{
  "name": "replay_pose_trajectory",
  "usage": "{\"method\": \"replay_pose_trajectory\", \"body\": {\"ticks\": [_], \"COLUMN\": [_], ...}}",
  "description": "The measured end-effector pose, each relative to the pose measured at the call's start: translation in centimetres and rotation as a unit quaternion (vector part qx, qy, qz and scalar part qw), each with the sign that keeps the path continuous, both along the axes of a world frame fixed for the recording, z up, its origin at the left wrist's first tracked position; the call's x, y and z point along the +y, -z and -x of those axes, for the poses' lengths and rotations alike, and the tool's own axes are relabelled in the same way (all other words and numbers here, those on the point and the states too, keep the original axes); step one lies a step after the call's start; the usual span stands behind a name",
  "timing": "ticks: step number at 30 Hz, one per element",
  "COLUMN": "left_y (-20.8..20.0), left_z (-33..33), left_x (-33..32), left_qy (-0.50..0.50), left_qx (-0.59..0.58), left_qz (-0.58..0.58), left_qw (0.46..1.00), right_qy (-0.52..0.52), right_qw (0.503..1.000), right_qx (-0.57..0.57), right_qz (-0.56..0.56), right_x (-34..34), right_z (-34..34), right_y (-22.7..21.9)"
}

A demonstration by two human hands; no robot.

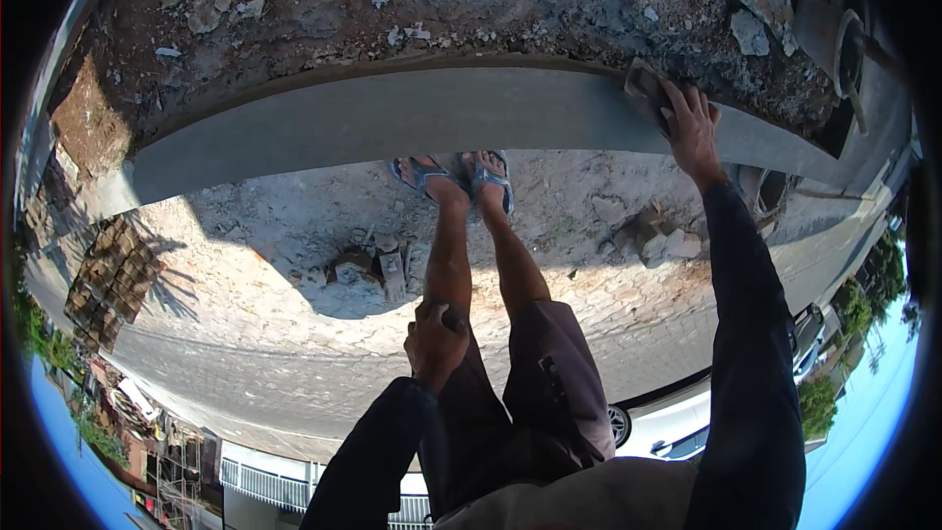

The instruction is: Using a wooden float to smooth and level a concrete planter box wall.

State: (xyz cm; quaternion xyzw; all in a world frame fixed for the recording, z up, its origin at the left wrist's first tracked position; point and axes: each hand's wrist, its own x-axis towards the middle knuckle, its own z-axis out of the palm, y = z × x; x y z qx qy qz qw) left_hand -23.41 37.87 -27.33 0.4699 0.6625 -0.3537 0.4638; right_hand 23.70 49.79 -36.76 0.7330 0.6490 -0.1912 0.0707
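Note:
My right hand is wrapped round a plastering float, a dark flat tool set across the top of a low wall. That wall has a smooth grey cement face and runs from left to right in front of my feet. The float lies toward the wall's right part, touching its surface. My left hand is closed beside my left knee, well away from the wall. Something small and dark shows at its fingers, but I cannot make out what it is.
Rough soil and rubble lie beyond the wall. A bucket stands at the far right, another container on the near side. Broken blocks lie near my feet. Stacked pavers are at left; a white car is parked behind.

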Motion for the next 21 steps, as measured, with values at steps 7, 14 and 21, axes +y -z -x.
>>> {"method": "replay_pose_trajectory", "body": {"ticks": [7,14,21], "left_y": [1.1,0.3,-0.1], "left_z": [1.0,0.9,1.1], "left_x": [-1.6,-0.4,0.1], "left_qy": [-0.004,-0.004,0.004], "left_qx": [-0.012,-0.005,0.007], "left_qz": [-0.042,-0.024,0.014], "left_qw": [0.999,1.0,1.0], "right_qy": [-0.154,-0.073,-0.033], "right_qw": [0.913,0.913,0.915], "right_qx": [0.312,0.223,0.164], "right_qz": [0.215,0.335,0.369], "right_x": [19.0,13.7,15.6], "right_z": [16.7,6.0,3.1], "right_y": [8.1,7.5,4.3]}}
